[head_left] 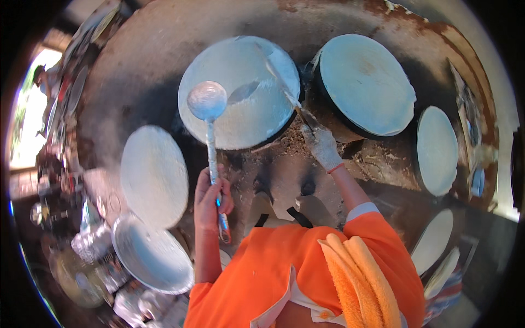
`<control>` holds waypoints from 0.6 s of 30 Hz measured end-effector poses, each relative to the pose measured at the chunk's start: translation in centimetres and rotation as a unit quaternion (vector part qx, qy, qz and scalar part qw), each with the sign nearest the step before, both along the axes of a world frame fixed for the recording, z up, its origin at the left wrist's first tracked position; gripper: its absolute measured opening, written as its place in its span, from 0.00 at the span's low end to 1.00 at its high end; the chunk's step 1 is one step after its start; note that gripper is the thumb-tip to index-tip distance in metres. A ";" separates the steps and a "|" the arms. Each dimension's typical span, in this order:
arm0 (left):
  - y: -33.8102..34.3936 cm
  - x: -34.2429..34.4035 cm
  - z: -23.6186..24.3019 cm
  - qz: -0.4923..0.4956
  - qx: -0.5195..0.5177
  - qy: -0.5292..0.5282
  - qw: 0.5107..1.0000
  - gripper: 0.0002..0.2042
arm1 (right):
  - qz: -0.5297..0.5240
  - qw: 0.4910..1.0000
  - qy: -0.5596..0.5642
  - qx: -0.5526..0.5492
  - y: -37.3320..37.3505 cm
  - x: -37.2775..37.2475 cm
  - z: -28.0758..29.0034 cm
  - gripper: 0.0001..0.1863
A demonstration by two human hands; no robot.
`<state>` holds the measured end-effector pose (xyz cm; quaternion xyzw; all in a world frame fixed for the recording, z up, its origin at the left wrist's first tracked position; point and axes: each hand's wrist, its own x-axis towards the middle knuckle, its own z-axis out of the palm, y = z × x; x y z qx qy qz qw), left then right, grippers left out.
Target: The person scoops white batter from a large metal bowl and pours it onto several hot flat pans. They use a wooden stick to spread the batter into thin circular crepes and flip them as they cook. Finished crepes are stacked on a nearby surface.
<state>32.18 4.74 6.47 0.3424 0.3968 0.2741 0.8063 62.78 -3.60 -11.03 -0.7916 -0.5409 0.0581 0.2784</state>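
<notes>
My left hand (212, 198), bare, is wrapped round the handle of a metal ladle (206, 101). The ladle's round bowl hangs over a large round griddle (257, 131) coated with pale batter, and a shadow lies beside it. In a whitish knit glove, my right hand (322, 146) grips the dark handle of a long flat spatula (281, 83). Its pale blade reaches over the right part of the same griddle; whether it touches the batter I cannot tell. To the right, a second griddle (366, 82) carries a white layer out to its rim.
More round white surfaces stand at the left (154, 175) and right (436, 150). A wide metal basin (153, 254) with pale liquid sits at lower left, near wrapped bundles (92, 240). Two pale discs (433, 240) lean at lower right. Another person (45, 82) is at far left.
</notes>
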 end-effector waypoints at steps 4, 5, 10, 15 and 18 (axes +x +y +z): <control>-4.2 -1.0 1.4 0.066 0.006 -0.005 0.998 0.12 | -0.068 0.985 0.085 -0.135 0.5 -0.4 4.2 0.21; -4.8 -0.8 1.9 0.068 0.000 -0.017 0.998 0.12 | -0.057 0.993 0.099 -0.028 0.4 0.2 0.3 0.21; -6.3 -0.6 3.1 0.074 0.005 -0.042 0.996 0.11 | 0.017 0.999 -0.049 -0.017 2.2 -2.9 1.1 0.24; -5.7 -2.3 2.1 0.062 0.009 -0.070 0.996 0.11 | -0.026 0.998 0.045 -0.035 -2.2 -5.0 1.4 0.28; -5.1 -3.1 1.4 0.060 0.001 -0.075 0.995 0.12 | -0.044 0.983 0.052 -0.172 -2.5 -6.7 3.2 0.27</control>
